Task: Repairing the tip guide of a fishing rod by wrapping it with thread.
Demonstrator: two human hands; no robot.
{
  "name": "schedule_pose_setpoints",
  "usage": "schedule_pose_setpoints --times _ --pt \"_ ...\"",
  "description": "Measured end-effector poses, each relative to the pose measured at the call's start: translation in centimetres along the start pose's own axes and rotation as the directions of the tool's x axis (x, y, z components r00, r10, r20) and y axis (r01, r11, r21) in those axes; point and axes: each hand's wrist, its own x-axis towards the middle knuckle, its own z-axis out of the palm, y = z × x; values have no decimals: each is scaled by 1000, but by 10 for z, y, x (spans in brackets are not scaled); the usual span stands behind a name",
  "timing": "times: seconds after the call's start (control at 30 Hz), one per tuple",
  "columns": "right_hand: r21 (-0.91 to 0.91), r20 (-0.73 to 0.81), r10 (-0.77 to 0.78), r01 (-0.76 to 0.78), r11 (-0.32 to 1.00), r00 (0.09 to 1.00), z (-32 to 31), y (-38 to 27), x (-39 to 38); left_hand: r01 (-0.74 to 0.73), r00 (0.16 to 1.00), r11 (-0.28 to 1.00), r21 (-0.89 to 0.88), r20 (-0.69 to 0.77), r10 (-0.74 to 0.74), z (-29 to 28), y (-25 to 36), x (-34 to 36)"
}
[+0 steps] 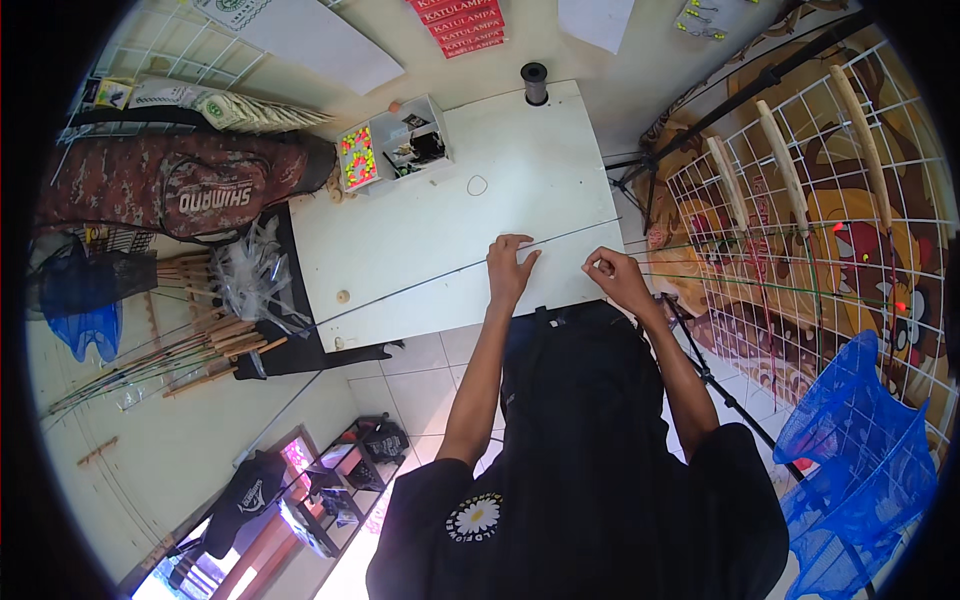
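Observation:
A thin fishing rod (420, 285) lies slantwise across the white table (440, 315), its lower left end running past the edge. My left hand (510, 268) is over the rod, thumb and fingers apart in a loose curve, and the rod passes beneath them. Over the table's near right part, my right hand (615, 275) is closed in a pinch. Anything between those fingertips is too small to make out. Beyond the hands lies a small thin loop (477, 185). A dark spool (535, 88) stands upright at the far edge.
A white divided box (440, 125) with bright beads sits at the far left. A small round disc (343, 297) lies near the left edge. To the right are a white wire grid (800, 200) with hanging rods and a blue net (850, 450). A camouflage bag (180, 185) is at left.

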Motion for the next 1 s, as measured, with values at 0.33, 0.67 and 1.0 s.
schedule_pose_setpoints --times 0.33,0.67,1.0 --pt "11 -469 -177 206 978 865 -34 -3 1 218 971 937 -275 156 -180 4 -16 23" --pt "-64 -677 -175 179 982 715 -97 -53 9 220 975 932 -289 65 -210 -14 -9 35" --pt "-122 -753 -232 216 969 615 -123 -69 7 196 979 946 -257 100 -176 -8 -18 25"
